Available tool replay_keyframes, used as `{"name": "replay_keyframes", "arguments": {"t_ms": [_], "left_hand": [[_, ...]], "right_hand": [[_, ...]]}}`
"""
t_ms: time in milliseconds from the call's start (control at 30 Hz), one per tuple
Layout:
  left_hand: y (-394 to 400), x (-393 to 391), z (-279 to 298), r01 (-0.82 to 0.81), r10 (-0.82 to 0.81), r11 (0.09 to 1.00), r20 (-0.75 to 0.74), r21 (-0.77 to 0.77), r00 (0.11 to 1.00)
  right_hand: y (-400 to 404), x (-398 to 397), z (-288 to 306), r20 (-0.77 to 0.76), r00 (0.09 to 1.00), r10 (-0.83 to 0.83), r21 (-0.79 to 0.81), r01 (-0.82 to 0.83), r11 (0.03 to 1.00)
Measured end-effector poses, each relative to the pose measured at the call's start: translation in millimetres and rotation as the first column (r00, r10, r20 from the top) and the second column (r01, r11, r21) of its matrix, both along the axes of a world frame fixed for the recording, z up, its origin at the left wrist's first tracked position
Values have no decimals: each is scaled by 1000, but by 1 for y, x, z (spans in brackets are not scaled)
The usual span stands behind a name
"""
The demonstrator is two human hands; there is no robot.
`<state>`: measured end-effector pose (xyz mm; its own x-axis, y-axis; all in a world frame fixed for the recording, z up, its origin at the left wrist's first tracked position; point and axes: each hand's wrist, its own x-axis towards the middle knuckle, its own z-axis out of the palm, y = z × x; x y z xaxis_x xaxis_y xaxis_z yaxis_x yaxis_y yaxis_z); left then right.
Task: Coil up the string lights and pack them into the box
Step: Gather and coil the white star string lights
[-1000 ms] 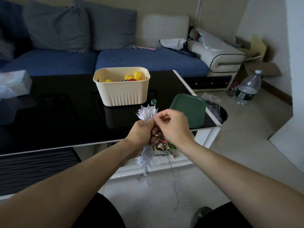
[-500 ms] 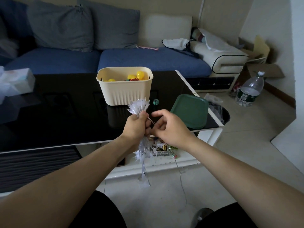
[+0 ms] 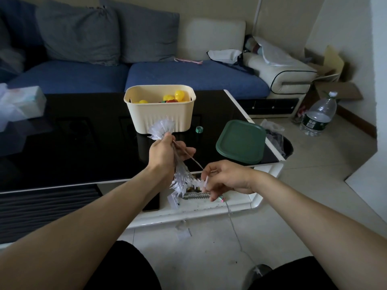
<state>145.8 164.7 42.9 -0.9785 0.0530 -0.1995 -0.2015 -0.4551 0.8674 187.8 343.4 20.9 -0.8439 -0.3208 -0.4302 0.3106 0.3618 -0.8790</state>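
My left hand [image 3: 163,151] grips the middle of a bundled string of white spiky lights [image 3: 184,182]; one tuft fans out above the fist near the box, the rest hangs below it. My right hand [image 3: 225,177] pinches the thin wire of the string, pulled taut down and right from the left fist. More wire trails from the right hand to the floor. The cream plastic box [image 3: 160,110] stands open on the black glass table [image 3: 73,147], just beyond the left hand, with yellow and red items inside. Its green lid [image 3: 240,141] lies to the right.
A small green tape roll [image 3: 199,129] lies between box and lid. A tissue pack [image 3: 23,101] sits at the table's left. A blue sofa is behind. A water bottle [image 3: 319,117] and cardboard stand on the floor at right. A white lower shelf holds small clutter.
My right hand has moved down and to the right, away from the left fist, drawing out a length of wire. The left hand has lifted the bundle slightly toward the box.
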Motion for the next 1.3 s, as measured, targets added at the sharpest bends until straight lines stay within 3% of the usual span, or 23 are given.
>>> {"name": "replay_keyframes", "arguments": {"t_ms": [133,233,367,433,667,800,900,1067,1167,1300], "left_hand": [[-4,-4,2,22,-23,996,13,85,1000],[-7,-4,3,26,-26,999,14,42,1000],[-12,-3,0,33,-32,999,14,-41,999],[-14,-4,-2,36,-35,996,9,-80,999],[-12,-4,-6,40,-37,986,21,-164,999],[-9,-4,-7,66,-65,979,15,-192,998],[-5,-5,-10,94,-96,973,3,-210,995],[0,-1,-11,151,-162,955,-21,-255,987],[4,5,-11,196,-240,908,-77,-370,968],[10,11,-12,248,-310,883,-97,-399,946]], "right_hand": [[10,-2,-4,30,999,38,50,-39,998],[24,-5,-10,30,999,23,122,-27,992],[46,-3,-18,-64,998,-4,385,28,922],[57,-2,-22,-90,996,-29,425,65,903],[67,1,-15,-57,991,-119,302,131,944],[64,1,-1,-167,980,-107,296,154,943],[54,2,12,-257,961,-104,205,159,966],[34,4,34,-254,965,-69,-51,58,997],[28,4,37,-249,968,-30,-162,-11,987],[22,2,32,-264,964,29,-94,-56,994]]}}
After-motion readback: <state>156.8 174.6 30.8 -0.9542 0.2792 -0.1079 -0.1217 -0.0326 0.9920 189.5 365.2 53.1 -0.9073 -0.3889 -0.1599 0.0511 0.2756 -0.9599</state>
